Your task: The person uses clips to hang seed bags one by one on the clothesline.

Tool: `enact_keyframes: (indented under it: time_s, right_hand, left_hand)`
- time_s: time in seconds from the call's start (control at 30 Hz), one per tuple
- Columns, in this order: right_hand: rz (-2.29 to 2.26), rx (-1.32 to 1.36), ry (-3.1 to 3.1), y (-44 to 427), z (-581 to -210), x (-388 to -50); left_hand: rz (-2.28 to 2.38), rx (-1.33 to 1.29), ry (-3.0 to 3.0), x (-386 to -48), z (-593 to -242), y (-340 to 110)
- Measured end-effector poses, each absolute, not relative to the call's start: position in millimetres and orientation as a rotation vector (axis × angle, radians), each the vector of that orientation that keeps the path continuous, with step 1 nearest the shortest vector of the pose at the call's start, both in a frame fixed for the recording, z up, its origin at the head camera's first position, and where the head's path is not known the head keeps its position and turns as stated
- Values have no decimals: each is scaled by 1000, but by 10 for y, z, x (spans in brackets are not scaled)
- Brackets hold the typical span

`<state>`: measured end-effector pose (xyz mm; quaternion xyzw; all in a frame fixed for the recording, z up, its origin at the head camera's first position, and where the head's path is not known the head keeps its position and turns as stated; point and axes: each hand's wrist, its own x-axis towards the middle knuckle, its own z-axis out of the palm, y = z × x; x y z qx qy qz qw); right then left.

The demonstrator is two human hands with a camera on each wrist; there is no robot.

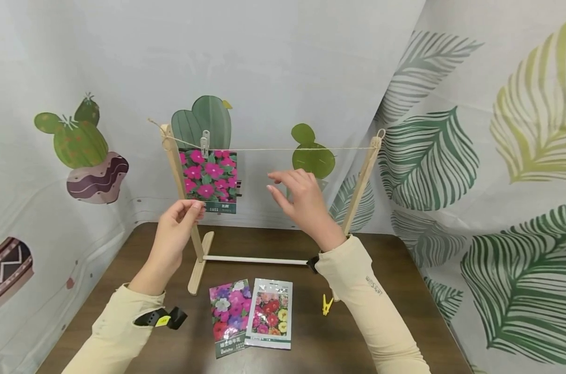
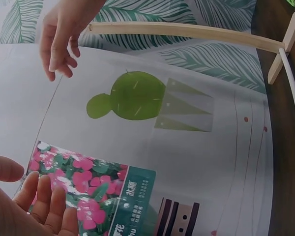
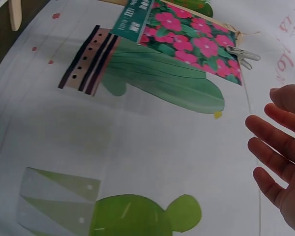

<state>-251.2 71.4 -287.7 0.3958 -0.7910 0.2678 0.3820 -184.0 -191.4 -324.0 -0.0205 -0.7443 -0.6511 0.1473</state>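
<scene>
Currently, a packet with pink flowers (image 1: pixel 213 175) is hanging from the thin string (image 1: pixel 287 149), close to the left wooden post (image 1: pixel 173 161), and a pale clip (image 1: pixel 205 145) is gripping its upper edge. The left hand (image 1: pixel 171 228) is hovering in front of the packet's lower left corner in the head view; its fingers are bending loosely, the thumb is lying close to them, and a small gap is showing in the left wrist view, so they are holding nothing. Farther right, the right hand (image 1: pixel 306 200) is hovering below the string, its fingers spreading apart and gripping nothing.

On the dark table (image 1: pixel 390 270), a packet with purple and red blooms (image 1: pixel 229 316) is lying tilted, while a white-bordered packet (image 1: pixel 270 314) is touching its right side. A yellow clip (image 1: pixel 327 305) is resting to their right. Behind them, a white rod (image 1: pixel 259 260) is running low between the left post and the right wooden post (image 1: pixel 361 184).
</scene>
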Motion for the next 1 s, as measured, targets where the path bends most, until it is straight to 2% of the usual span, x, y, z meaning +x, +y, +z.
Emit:
enact_keyframes:
  time_s: [1.0]
  right_hand:
    - [771,912,-2189,1025,-3539,-2483]
  left_hand:
    - [-1828,157,-2263,-1943,-3820,-1997]
